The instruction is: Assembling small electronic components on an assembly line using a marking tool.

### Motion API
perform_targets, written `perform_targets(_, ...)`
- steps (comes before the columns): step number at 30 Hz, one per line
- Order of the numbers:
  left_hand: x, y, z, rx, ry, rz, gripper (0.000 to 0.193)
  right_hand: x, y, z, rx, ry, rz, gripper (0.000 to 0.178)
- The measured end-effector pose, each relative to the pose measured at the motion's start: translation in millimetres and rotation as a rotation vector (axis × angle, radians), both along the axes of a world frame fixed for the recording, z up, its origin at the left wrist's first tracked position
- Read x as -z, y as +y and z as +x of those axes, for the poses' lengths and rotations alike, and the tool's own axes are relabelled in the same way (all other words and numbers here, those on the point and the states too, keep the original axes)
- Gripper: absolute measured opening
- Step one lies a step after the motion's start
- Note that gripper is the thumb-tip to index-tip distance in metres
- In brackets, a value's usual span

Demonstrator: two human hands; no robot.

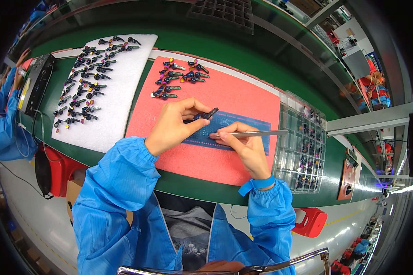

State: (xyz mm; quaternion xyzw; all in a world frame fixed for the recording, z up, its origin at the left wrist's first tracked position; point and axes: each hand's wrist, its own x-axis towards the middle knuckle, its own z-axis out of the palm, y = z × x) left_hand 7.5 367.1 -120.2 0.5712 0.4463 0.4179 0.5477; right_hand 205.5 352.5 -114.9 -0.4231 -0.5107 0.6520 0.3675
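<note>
My left hand (174,123) pinches a small black stemmed part (209,113), which looks like an earbud, between thumb and fingers. It is held above a blue gridded mat (259,144) on a pink foam sheet (179,160). Close by on the right, my right hand (247,151) is closed around slim metal tweezers (266,133). Their shaft reaches out to the right, and the end at the fingers is near the mat, apart from the black part. Several similar dark earbud pieces (172,74) with coloured ends lie in rows on the foam's far left.
White foam (117,133) at left carries many more pieces. A clear compartment tray (287,153) with parts stands right of the pink foam. Black equipment (40,82) sits far left beside another person's blue sleeve (4,110). A metal shelf post (367,123) juts in at right.
</note>
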Motion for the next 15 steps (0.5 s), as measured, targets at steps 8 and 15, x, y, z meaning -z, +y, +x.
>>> perform_targets(8, -4.7, -2.9, 2.5, 0.046, -0.076, -0.12, 0.021, -7.2, -6.1, -3.0, 0.208, 0.143, 0.328, 0.003)
perform_targets(15, -4.3, -5.8, 2.5, 0.07, -0.196, -0.095, 0.022, -6.5, -10.3, -4.9, 0.185, 0.149, 0.427, 0.005)
